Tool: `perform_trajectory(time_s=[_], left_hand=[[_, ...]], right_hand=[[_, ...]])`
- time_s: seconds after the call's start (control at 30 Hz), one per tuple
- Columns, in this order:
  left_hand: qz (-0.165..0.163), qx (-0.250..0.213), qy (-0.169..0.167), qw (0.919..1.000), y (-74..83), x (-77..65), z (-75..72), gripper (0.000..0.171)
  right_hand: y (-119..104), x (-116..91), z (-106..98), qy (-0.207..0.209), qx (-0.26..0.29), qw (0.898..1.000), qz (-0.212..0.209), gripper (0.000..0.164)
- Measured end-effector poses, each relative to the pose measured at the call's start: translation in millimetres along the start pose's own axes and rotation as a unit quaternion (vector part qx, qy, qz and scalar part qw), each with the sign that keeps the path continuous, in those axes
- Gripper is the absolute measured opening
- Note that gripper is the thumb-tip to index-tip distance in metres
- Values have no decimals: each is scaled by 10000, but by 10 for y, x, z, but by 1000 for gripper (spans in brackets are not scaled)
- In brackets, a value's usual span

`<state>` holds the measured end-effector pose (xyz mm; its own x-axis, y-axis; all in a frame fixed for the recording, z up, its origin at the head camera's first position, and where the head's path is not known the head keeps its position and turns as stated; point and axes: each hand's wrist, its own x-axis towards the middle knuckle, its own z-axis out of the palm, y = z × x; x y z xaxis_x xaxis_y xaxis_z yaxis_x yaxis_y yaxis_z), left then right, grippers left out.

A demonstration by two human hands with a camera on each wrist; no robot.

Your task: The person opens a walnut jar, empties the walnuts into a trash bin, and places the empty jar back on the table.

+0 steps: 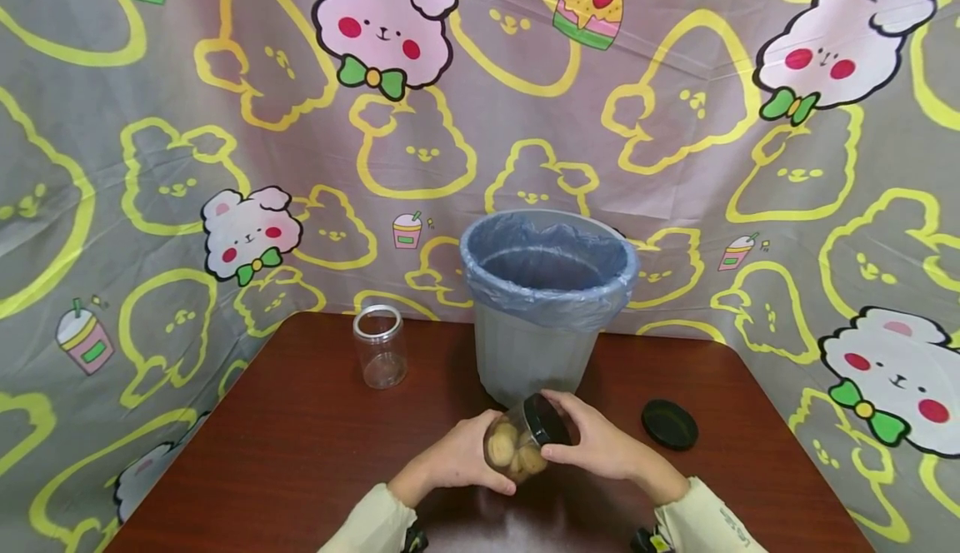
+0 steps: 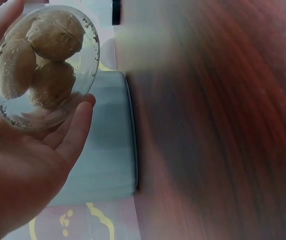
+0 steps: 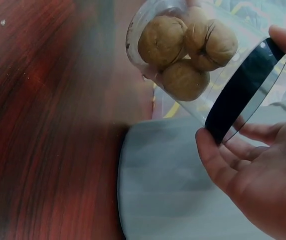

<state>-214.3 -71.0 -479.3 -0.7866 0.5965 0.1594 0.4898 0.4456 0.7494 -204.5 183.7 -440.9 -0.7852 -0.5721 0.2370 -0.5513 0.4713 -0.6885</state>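
Observation:
A clear jar of walnuts (image 1: 501,446) is tilted above the front of the table, its black lid (image 1: 547,420) toward the right. My left hand (image 1: 467,451) grips the jar round its base end. My right hand (image 1: 596,438) holds the lid end, thumb and fingers on opposite sides of the black band. Several walnuts (image 3: 186,80) lie together toward the base, as the right wrist view shows. Through the jar's round bottom (image 2: 95,60) in the left wrist view, walnuts and brown crumbs are visible. The lid sits on the jar; how tightly, I cannot tell.
Behind the hands stands a grey bin (image 1: 525,353) with a blue plastic liner (image 1: 551,307). An uncovered clear jar (image 1: 381,357) is at the back left of the brown table (image 1: 300,453). A loose black lid (image 1: 670,425) lies to the right. Patterned cloth (image 1: 540,128) hangs behind.

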Motion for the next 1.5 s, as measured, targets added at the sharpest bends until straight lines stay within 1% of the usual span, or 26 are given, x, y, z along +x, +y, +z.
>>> perform_trajectory(time_s=[0.17, 0.37, 0.6, 0.7, 0.83, 0.9, 1.0, 1.07, 1.23, 1.5], left_hand=[[64, -51, -28, 10000, -1, 3, -9, 80], [83, -279, -151, 9995, 5, 7, -36, 77], [137, -273, -246, 9992, -1, 9, -46, 75], [140, -158, -163, 9996, 4, 9, -38, 77], [84, 80, 2, 9999, 8, 16, -21, 82], [50, 149, 32, 9999, 10, 20, -14, 83], [62, 184, 28, 9998, 14, 21, -11, 83], [89, 174, 18, 9998, 15, 20, -13, 82], [150, 96, -22, 9998, 21, 12, -25, 80], [86, -165, -205, 9996, 20, 9, -32, 75]], right_hand=[[-17, -5, -17, -37, 85, 9998, -184, 73], [-13, -7, -35, -100, 264, 9990, -353, 75], [20, -10, -44, -218, 416, 9966, -679, 78], [23, -15, -38, -228, 310, 9976, -569, 78], [8, -11, -21, -72, 41, 9998, -190, 75], [-2, -5, -14, 5, -90, 10000, -7, 73], [-13, 2, -10, 20, -150, 9998, 119, 72], [-19, 4, -11, 1, -127, 9999, 114, 71], [-27, 2, -14, 5, -68, 10000, -59, 72], [8, -4, -8, 13, -99, 9992, -379, 75]])
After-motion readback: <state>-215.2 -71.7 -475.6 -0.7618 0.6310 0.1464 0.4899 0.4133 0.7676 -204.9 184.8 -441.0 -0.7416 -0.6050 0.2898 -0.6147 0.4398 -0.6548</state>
